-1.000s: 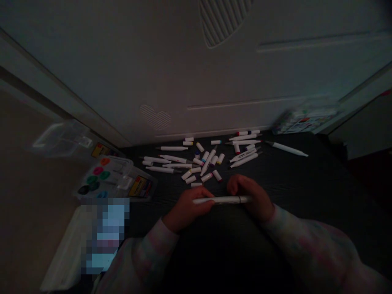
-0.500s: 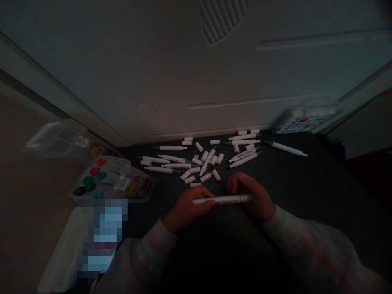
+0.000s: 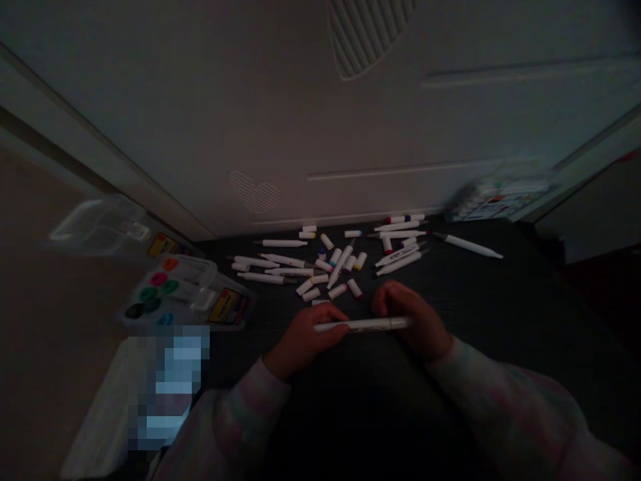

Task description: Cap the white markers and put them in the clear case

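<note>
In the head view, my left hand (image 3: 308, 337) is closed around a white marker (image 3: 370, 325), holding it level between thumb and fingers. The marker's right end meets my right hand (image 3: 413, 317), whose fingers are curled. Whether those fingers grip the marker or hold something else is hidden. Just beyond my hands, loose white caps with coloured ends, such as a cap (image 3: 354, 288) with a red end, lie scattered. Several uncapped markers lie among them, including one (image 3: 341, 264) slanting in the middle and one (image 3: 468, 245) apart at the right.
An open clear case (image 3: 240, 321) with coloured round pieces stands at the left on the dark table (image 3: 501, 300). Below it are a blurred-out bright screen (image 3: 173, 381) and a pale long object (image 3: 103, 414). A packed clear box (image 3: 501, 197) leans against the white panel (image 3: 250, 120) at the back right.
The whole view has shifted very slightly. Both hands and the marker keep almost the same position and hold.
</note>
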The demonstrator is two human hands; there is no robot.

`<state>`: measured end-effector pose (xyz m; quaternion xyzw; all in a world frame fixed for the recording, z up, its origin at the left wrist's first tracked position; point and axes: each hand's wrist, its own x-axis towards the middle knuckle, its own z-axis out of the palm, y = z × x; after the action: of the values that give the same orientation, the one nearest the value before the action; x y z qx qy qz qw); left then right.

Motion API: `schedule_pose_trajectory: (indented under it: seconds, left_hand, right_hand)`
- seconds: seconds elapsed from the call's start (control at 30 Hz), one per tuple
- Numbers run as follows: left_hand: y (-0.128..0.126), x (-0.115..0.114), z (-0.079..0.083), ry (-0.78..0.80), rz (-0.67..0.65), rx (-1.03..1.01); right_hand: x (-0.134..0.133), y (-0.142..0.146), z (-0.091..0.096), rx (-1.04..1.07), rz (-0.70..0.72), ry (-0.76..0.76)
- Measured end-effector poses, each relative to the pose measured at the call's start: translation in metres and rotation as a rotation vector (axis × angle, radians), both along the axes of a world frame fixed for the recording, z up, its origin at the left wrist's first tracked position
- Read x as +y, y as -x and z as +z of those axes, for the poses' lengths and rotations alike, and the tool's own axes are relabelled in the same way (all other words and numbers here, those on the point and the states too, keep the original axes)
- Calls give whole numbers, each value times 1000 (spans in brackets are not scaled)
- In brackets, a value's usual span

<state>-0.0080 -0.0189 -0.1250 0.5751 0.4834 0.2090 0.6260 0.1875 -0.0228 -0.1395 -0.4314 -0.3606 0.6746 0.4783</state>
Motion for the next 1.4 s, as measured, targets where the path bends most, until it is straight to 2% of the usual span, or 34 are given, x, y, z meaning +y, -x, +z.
schedule_pose_trajectory:
  seconds: [0.43,0.6,0.87,1.4]
  left_hand:
    - [-1,1,-2,78,99,-53]
    - [0,2,-2,90,109,-81]
    - [1,2,-3,105,146,-135]
    - [5,5,-12,59,250,-151]
  right_hand:
    - [2,-4,1,-80,91,-13]
    - [2,-5,0,-112,96,-85]
    - [3,-4,0,-116,79,-99]
    - [1,-3,0,-67,84,-20]
